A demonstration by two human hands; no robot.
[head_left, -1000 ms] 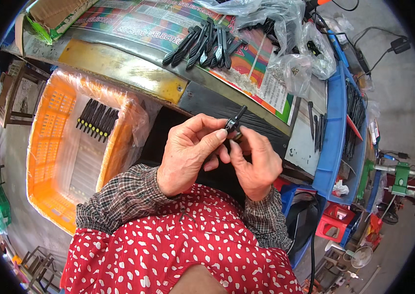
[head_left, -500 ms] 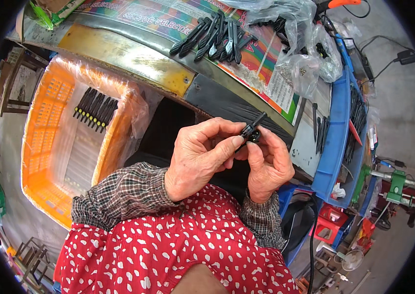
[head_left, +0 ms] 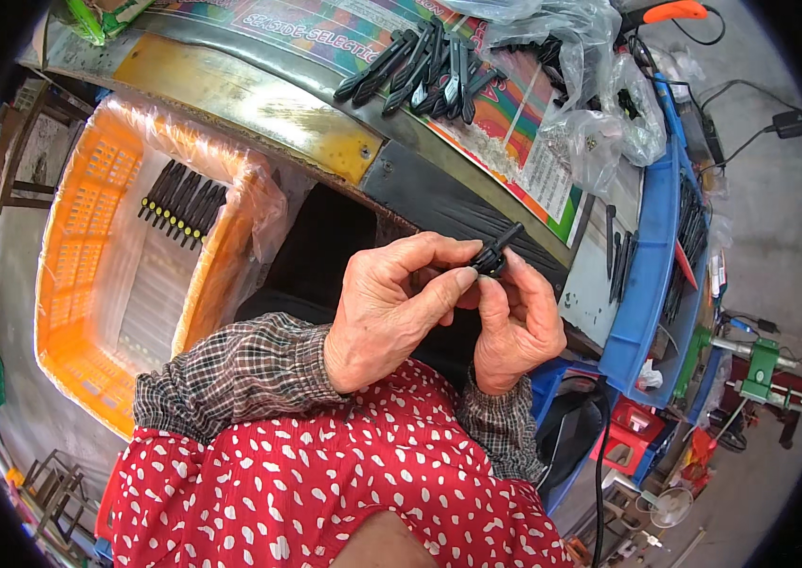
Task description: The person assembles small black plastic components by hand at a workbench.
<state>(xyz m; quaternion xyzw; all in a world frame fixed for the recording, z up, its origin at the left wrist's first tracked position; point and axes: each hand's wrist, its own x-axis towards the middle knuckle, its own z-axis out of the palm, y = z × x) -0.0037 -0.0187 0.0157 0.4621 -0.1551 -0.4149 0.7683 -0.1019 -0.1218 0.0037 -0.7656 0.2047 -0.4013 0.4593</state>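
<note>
Over my lap, in front of the bench edge, both hands pinch a small black plastic part [head_left: 490, 257] with a thin rod pointing up and right. My left hand [head_left: 401, 305] grips it between thumb and fingers from the left. From the right, my right hand [head_left: 518, 322] closes its thumb and fingertips on it. The lower part of the piece is hidden by my fingers. Several black plastic pieces [head_left: 429, 71] lie heaped on the bench beyond my hands. A row of black pieces with yellow dots [head_left: 183, 202] sits in the basket at left.
An orange basket [head_left: 65, 284] lined with clear plastic stands left. A blue bin [head_left: 630, 341] holding black rods is at right. Clear plastic bags [head_left: 576, 47] and an orange-handled tool [head_left: 673, 11] lie at the back right. The metal bench edge [head_left: 259, 99] runs before me.
The black part has turned slightly in my fingers, and its rod has shifted a little right. Both hands keep hold of it. The whole view has shifted slightly.
</note>
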